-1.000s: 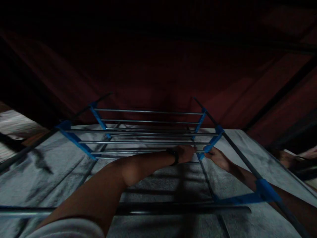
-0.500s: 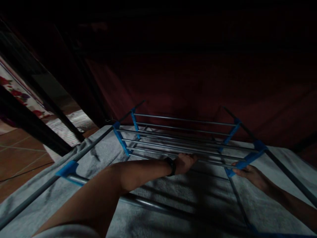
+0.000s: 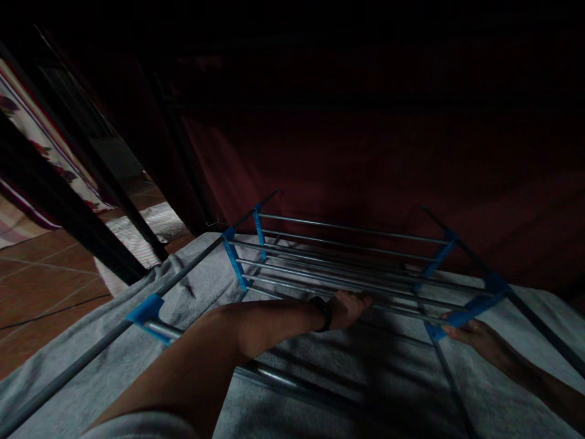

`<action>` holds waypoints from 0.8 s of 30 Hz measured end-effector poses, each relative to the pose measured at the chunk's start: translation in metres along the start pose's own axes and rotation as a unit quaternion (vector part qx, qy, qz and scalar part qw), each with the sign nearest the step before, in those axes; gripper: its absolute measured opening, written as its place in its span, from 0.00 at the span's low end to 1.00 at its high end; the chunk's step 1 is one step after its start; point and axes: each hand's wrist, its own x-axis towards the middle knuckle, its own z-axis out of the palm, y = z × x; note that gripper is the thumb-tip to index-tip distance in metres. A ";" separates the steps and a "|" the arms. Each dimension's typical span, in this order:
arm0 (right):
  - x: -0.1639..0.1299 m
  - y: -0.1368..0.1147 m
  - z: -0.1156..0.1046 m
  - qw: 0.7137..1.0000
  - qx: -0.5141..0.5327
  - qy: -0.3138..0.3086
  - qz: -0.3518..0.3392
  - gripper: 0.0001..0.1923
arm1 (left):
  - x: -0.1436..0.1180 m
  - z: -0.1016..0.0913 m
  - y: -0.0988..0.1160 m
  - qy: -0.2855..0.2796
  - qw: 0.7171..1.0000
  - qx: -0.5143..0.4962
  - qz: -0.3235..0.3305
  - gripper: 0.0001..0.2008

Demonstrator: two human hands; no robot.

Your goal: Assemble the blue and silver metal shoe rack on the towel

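Gripping a metal clothes-drying rack [image 3: 338, 262] with blue plastic joints, you have both hands on its folded rail section in dim light.

Your left hand [image 3: 347, 308], a dark band [image 3: 323, 312] on its wrist, has its fingers [image 3: 361, 299] curled up around one of the thin steel rails, clamped on it from below. Your right hand [image 3: 473, 335] sits well to the right of that, its fingers [image 3: 450, 331] closed on the blue plastic side bracket [image 3: 461, 317] at the rack's right edge. A grey towel-like cloth [image 3: 320, 360] lies spread beneath both hands, draped over the lower rails. Nearer you than the left fingers, a thicker steel tube [image 3: 274, 378] crosses under your forearm. Far to the left of the fingers lies reddish tiled floor [image 3: 41, 274], and beyond the fingers hangs a dark red fabric [image 3: 365, 164].
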 end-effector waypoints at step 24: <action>-0.004 -0.005 0.001 0.998 0.000 -0.053 -0.013 0.11 | -0.003 -0.008 -0.013 -0.003 0.998 -0.032 0.046 0.16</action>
